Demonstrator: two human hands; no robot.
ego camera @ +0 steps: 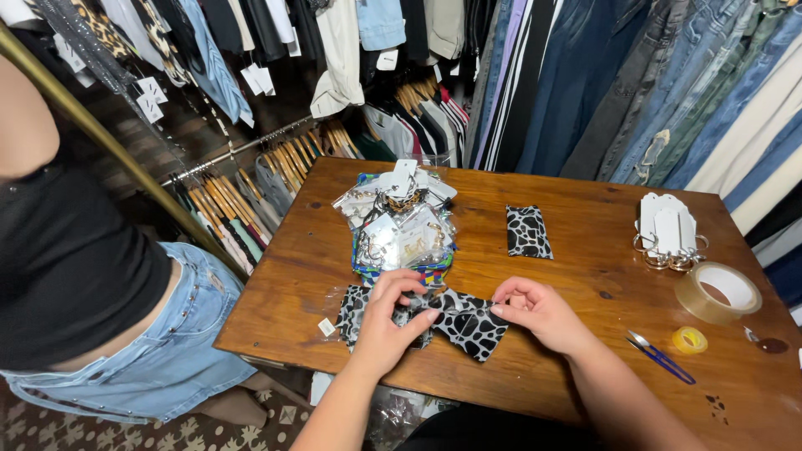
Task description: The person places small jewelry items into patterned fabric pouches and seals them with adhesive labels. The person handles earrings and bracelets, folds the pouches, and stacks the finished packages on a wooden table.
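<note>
Nearest, left hand (391, 321) and right hand (535, 311) both pinching a black-and-white patterned fabric bow (455, 321) — each grip closed on it, holding it flat at the wooden worktop (585, 367) edge. Beyond, a basket of bagged trinkets (401, 221), matching pouch (528, 231), tape roll (718, 292), small scissors (660, 355). Farther back — crowded clothes racks (276, 159), someone in denim (167, 351) at left.

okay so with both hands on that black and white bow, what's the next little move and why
Probably pinch the bow tighter at its middle: the left hand already grips the centre, the right hand holds the right wing's edge, and that wing fans out flat on the wooden table.
</note>
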